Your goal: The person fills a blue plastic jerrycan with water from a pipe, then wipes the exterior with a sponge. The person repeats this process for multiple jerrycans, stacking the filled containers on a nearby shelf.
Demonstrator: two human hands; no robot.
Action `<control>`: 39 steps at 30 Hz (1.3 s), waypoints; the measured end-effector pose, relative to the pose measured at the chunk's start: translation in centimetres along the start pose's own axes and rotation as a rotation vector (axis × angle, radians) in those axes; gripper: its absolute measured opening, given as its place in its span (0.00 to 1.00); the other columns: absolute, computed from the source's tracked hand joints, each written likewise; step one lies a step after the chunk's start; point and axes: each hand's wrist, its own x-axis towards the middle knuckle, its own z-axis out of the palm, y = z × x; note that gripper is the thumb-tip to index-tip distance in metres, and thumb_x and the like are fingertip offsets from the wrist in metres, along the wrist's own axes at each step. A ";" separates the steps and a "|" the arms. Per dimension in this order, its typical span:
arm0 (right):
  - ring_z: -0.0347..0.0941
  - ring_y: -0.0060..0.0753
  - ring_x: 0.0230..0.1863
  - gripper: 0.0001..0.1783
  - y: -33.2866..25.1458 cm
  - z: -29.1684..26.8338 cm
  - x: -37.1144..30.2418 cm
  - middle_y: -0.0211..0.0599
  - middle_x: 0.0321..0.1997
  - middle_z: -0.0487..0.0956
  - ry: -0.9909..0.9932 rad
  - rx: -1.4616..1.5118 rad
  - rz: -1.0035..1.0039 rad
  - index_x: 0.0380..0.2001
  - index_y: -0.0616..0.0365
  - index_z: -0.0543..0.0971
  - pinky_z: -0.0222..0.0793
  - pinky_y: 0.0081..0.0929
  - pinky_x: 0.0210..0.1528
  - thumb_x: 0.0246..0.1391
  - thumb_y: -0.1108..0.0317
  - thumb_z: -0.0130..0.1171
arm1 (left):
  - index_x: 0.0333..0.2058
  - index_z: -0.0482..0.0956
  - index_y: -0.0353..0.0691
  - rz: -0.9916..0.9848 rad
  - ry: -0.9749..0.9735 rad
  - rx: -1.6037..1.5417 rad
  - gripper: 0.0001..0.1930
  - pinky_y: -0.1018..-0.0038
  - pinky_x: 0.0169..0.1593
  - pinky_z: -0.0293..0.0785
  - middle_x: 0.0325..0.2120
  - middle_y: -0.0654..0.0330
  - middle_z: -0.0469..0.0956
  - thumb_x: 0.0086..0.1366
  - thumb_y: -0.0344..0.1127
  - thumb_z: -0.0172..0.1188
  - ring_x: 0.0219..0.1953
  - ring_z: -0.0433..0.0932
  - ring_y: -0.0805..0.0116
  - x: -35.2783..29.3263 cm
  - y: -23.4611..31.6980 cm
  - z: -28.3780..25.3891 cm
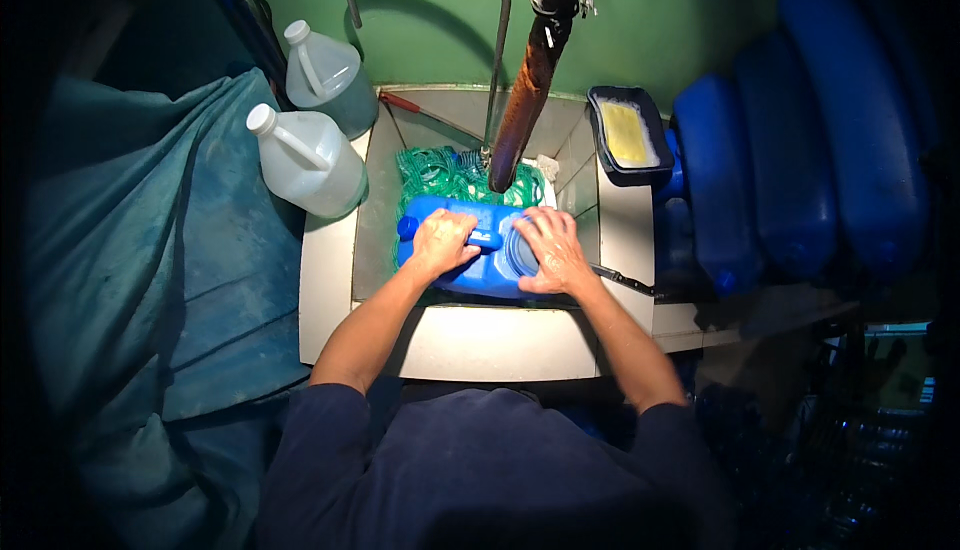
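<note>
A blue plastic water container (495,275) lies crosswise in the tiled sink, a small blue cap (407,228) at its left end. My left hand (442,242) is closed round its handle (486,239). Toward the container's right end, my right hand (552,250) curls its fingers over the wide round lid (520,254), hiding part of it. Behind the container, green netting (440,172) fills the back of the sink.
Two translucent white-capped jugs (315,165) stand on the left rim. A black tub (632,137) holding a yellow sponge (624,134) sits on the right ledge, beside large blue containers (780,150). A rusty pipe (525,100) and a thin grey hose (500,40) hang over the sink (490,342).
</note>
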 end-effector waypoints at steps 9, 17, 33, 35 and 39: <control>0.68 0.52 0.51 0.19 5.7 -3.3 -12.7 0.46 0.46 0.73 0.096 -0.028 0.340 0.38 0.56 0.77 0.59 0.47 0.56 0.38 0.66 0.62 | 0.31 0.77 0.43 -0.069 0.099 -0.071 0.16 0.61 0.50 0.72 0.31 0.55 0.82 0.48 0.43 0.72 0.39 0.81 0.56 2.0 -1.2 1.1; 0.67 0.51 0.57 0.13 10.2 2.9 -10.5 0.45 0.52 0.73 0.538 -0.203 0.496 0.44 0.52 0.80 0.58 0.47 0.58 0.54 0.65 0.62 | 0.55 0.71 0.38 0.123 0.330 -0.202 0.33 0.57 0.61 0.63 0.49 0.48 0.71 0.53 0.49 0.65 0.53 0.70 0.46 1.3 -2.1 -2.0; 0.75 0.53 0.57 0.51 2.1 0.8 10.0 0.59 0.55 0.78 -0.114 0.484 0.583 0.53 0.67 0.78 0.69 0.40 0.60 0.37 0.31 0.69 | 0.51 0.72 0.35 -0.448 -0.120 -0.768 0.31 0.60 0.49 0.75 0.40 0.46 0.80 0.59 0.54 0.66 0.43 0.80 0.51 -5.3 -7.4 -2.6; 0.76 0.43 0.56 0.45 1.1 2.2 13.4 0.50 0.54 0.81 -0.300 0.707 0.848 0.46 0.60 0.84 0.69 0.35 0.58 0.40 0.27 0.64 | 0.51 0.72 0.35 -0.627 -0.114 -0.928 0.31 0.58 0.49 0.75 0.40 0.46 0.80 0.59 0.53 0.67 0.43 0.80 0.49 -5.0 -7.0 -2.6; 0.81 0.41 0.44 0.32 -5.0 4.5 14.9 0.47 0.40 0.84 -0.092 0.773 0.518 0.40 0.57 0.82 0.74 0.38 0.47 0.51 0.37 0.61 | 0.51 0.73 0.35 -0.701 0.032 -0.576 0.30 0.54 0.47 0.75 0.42 0.45 0.79 0.60 0.53 0.65 0.43 0.79 0.46 -4.1 -5.5 -1.7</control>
